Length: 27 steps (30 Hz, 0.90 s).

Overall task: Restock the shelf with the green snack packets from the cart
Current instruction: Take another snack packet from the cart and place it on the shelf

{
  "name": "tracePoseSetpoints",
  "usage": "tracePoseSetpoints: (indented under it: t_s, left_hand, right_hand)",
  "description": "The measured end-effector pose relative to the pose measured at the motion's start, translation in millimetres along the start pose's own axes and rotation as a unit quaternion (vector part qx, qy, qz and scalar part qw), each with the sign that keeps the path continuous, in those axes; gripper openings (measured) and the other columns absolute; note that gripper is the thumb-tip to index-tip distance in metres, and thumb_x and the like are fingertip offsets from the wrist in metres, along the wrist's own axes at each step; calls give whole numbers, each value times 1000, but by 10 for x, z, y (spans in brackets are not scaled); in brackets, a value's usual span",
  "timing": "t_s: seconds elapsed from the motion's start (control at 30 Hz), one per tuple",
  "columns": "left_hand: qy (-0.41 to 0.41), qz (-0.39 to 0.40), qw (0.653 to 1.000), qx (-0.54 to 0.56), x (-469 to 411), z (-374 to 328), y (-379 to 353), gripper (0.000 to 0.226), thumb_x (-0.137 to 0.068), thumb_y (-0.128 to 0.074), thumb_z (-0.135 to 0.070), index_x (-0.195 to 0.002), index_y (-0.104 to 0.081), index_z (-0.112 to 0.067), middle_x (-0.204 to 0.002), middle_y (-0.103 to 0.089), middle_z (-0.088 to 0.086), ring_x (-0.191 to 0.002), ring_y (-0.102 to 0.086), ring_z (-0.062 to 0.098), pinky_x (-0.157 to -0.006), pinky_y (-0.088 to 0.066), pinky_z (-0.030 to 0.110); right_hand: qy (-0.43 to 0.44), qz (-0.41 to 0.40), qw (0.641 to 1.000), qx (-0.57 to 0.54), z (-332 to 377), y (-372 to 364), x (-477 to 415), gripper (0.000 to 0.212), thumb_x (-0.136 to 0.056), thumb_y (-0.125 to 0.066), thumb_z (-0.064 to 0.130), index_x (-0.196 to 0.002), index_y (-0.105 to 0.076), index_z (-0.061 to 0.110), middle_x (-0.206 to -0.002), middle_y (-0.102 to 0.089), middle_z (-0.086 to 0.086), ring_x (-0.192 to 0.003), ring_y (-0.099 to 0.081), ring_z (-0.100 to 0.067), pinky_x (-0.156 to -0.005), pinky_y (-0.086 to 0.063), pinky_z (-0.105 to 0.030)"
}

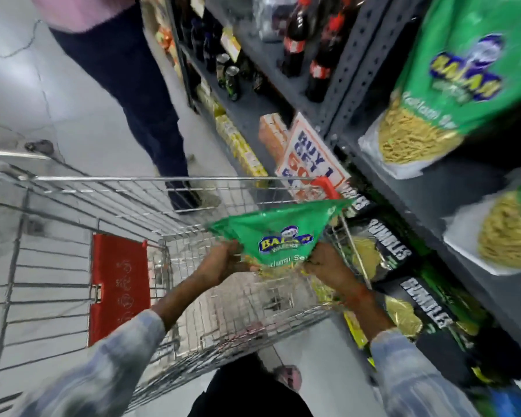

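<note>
— Holding anything yet?

— Both. The left hand (223, 260) and right hand (322, 264) pinch one green snack packet (279, 236) by its lower edge, fingers closed on it, above the wire cart (163, 212).

— How far along?

— Two matching packets (440, 94) already sit on the grey shelf (452, 188), up and right of the fingers. Through the mesh below the fingers I see no more green packets, though blur hides much.

— The room?

— A narrow aisle, pale tiled floor (21, 85), cola bottles (295, 37) beyond, another person's legs (145, 100) past the cart.

Green packet (279, 236); red cart flap (119, 285); pale-blue sleeves (102, 368).
</note>
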<state>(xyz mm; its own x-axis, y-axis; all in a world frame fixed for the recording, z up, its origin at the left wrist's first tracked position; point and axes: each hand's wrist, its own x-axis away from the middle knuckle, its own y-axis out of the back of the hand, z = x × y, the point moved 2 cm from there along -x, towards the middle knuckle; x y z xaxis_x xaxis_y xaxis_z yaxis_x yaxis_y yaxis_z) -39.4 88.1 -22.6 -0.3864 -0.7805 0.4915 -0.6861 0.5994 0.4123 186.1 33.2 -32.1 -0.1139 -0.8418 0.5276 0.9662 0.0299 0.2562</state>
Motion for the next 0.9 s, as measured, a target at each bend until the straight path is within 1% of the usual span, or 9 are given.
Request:
tracePoseSetpoints:
  t_s: [0.13,0.2,0.3,0.43,0.5,0.6,0.77,0.83,0.9]
  left_hand:
    - [-145,34,987,-59,83,-650,-23,43,-62,-77,-56,-87,-61,-24,-74,-64,17,-59,-54,11,-64,-49,25]
    - [-182,55,981,-37,52,-927,-143,61,-61,-76,-61,-101,-63,-17,-85,-64,8,-74,-55,14,-82,-51,37]
    - [-249,94,964,-24,93,-1450,-480,86,-53,-70,-75,-92,-60,0,-84,-56,1,-75,-45,10,-75,-46,37]
    - [-313,148,938,-25,351,-2115,-1121,47,-58,-72,-52,-81,-69,-11,-84,-72,9,-72,-62,14,-72,-53,32]
    - [-337,189,922,-15,527,-2394,-1448,54,-57,-74,-55,-91,-71,-13,-96,-76,12,-87,-70,20,-83,-55,40]
    - [-361,233,903,-20,682,-2698,-1905,37,-69,-79,-35,-94,-69,-10,-91,-76,5,-80,-64,-4,-82,-58,30]
    - [-387,279,878,-32,809,-3139,-2647,17,-75,-75,-17,-76,-64,-30,-79,-72,-9,-78,-66,10,-82,-55,42]
    - [-392,296,870,-38,784,-3244,-2901,14,-76,-73,-11,-80,-67,-23,-78,-68,-5,-66,-60,-8,-75,-50,28]
    - [-389,317,864,-51,727,-3325,-3105,19,-79,-70,-9,-96,-68,-1,-96,-71,7,-78,-64,-6,-79,-51,28]
  right_hand:
    - [55,-53,994,-73,216,462,654,33,-77,-51,-22,-98,-57,3,-78,-73,10,-59,-63,11,-61,-51,-9]
    - [89,-115,985,-96,286,760,1056,42,-76,-53,-21,-86,-60,19,-67,-73,19,-60,-63,9,-64,-53,-14]
    - [130,-200,961,-142,238,1159,1667,39,-74,-58,-16,-86,-62,21,-67,-73,14,-63,-62,1,-63,-50,-16]
    - [143,-319,917,-192,7,1538,2384,28,-71,-64,1,-89,-64,22,-70,-74,13,-66,-65,0,-64,-53,-18]
    - [150,-370,891,-216,-161,1678,2687,30,-67,-61,8,-95,-64,18,-71,-75,11,-69,-66,-1,-69,-54,-19]
    - [158,-442,846,-251,-447,1930,3018,40,-71,-61,7,-111,-60,8,-89,-73,2,-79,-66,-5,-71,-52,-15]
    - [142,-553,763,-303,-895,2334,3290,26,-85,-52,-5,-109,-62,2,-75,-75,13,-69,-64,0,-62,-51,-14]
    - [130,-593,729,-316,-1044,2489,3295,20,-84,-56,1,-100,-67,6,-77,-72,2,-69,-60,-12,-62,-47,-25]
    - [94,-627,703,-323,-1104,2628,3262,18,-82,-56,2,-95,-68,5,-72,-66,-3,-66,-53,-13,-62,-42,-28]
